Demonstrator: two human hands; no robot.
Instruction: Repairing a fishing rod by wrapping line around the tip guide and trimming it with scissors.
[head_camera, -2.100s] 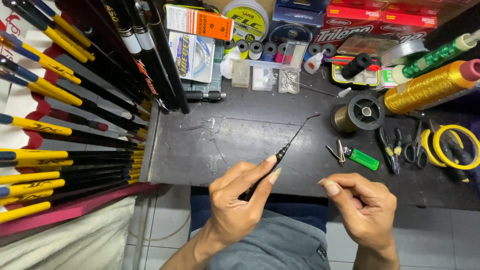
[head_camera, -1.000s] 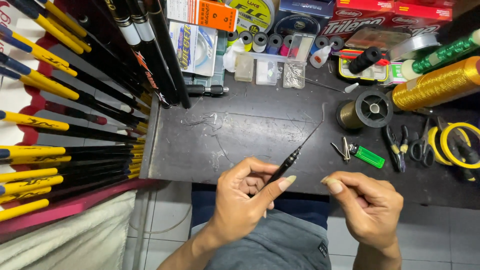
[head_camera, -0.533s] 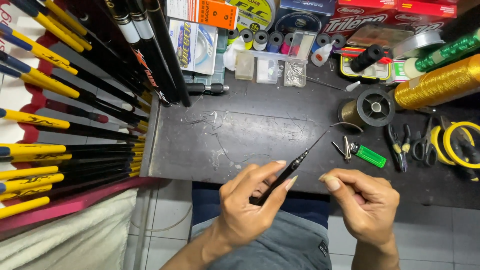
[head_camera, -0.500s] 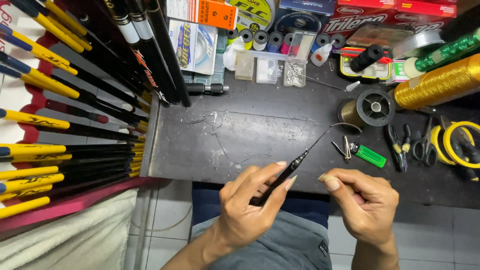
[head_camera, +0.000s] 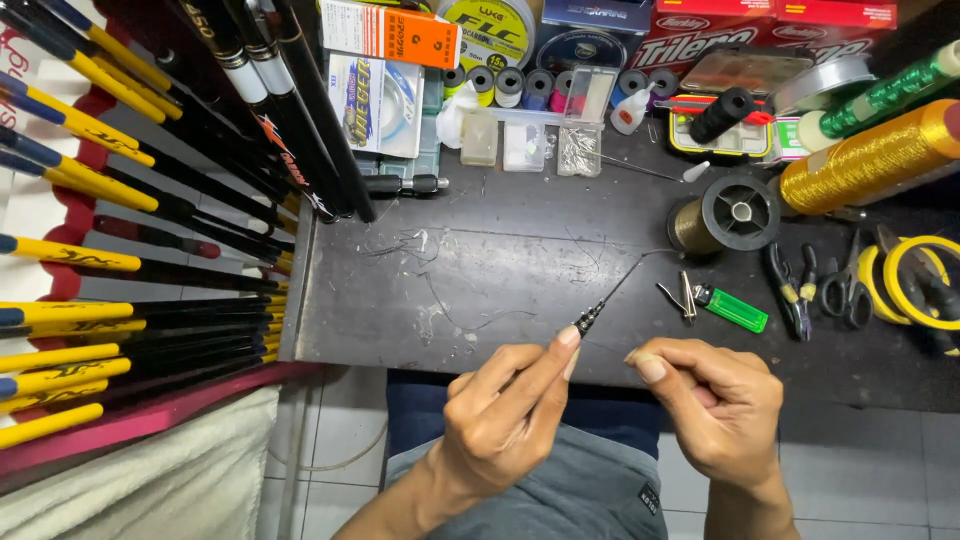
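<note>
The slim black rod tip (head_camera: 607, 296) sits pinched in the left hand (head_camera: 500, 425), its short ribbed black collar just past the fingertips. From the grip it slants up and away to the right, tapering to a hair-thin point above the dark tabletop. The right hand (head_camera: 715, 405) pinches closed just right of the grip; what it holds is too fine to tell.

At the far edge of my bench (head_camera: 520, 270), upper left, an orange and white box (head_camera: 378, 27) lies over a flat clear packet with a blue and yellow card (head_camera: 375, 90). Red boxes with white lettering (head_camera: 760, 30) line the back right, beside a dark blue box (head_camera: 590, 12) and a round yellow-labelled spool pack (head_camera: 487, 30)
</note>
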